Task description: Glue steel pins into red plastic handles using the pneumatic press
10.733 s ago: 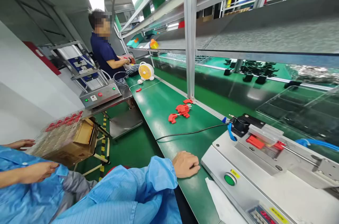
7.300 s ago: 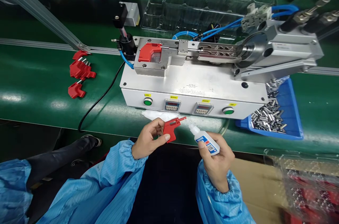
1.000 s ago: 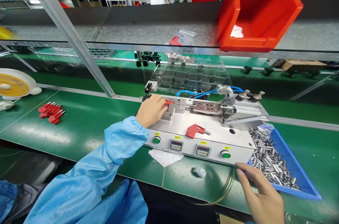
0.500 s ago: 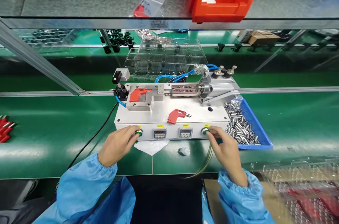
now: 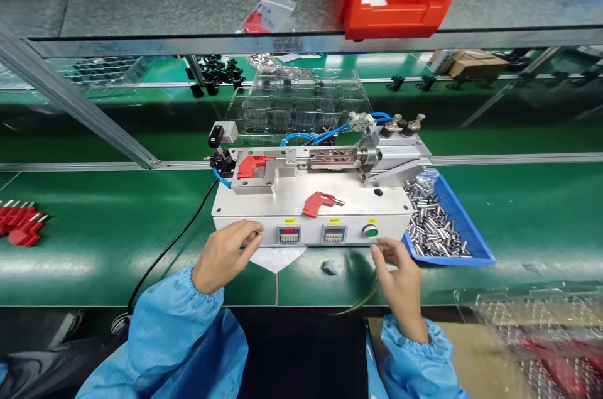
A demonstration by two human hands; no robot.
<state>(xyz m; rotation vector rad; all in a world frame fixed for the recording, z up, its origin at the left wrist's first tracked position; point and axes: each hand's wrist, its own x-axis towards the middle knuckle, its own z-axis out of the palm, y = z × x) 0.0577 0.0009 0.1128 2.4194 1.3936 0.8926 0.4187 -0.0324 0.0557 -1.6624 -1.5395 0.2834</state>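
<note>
A bench machine with a white front panel (image 5: 264, 207) stands before me. My left hand (image 5: 227, 254) is at the panel's left end, thumb and forefinger slightly apart, hiding the spot where the left button sits. Below the green push button (image 5: 370, 231) on the right, my right hand (image 5: 399, 270) hovers with fingers loosely curved, holding nothing. One red pistol-shaped plastic part (image 5: 252, 166) lies in the metal fixture, in line with the cylinder (image 5: 393, 151). Another red part with metal pins (image 5: 320, 203) rests on the machine top. The left digital display (image 5: 289, 234) glows red.
A blue tray (image 5: 471, 239) of small metal sleeves stands at the machine's right. Several red parts (image 5: 23, 223) lie far left. Clear plastic trays (image 5: 301, 94) are behind, others (image 5: 541, 317) at front right. An orange bin (image 5: 396, 22) overhangs from the shelf. A crumpled white scrap (image 5: 333, 267) lies in front.
My right hand has come off the right green button and moved down. The left hand has shifted slightly at its button. The left display has lit up. The camera view has shifted a little.
</note>
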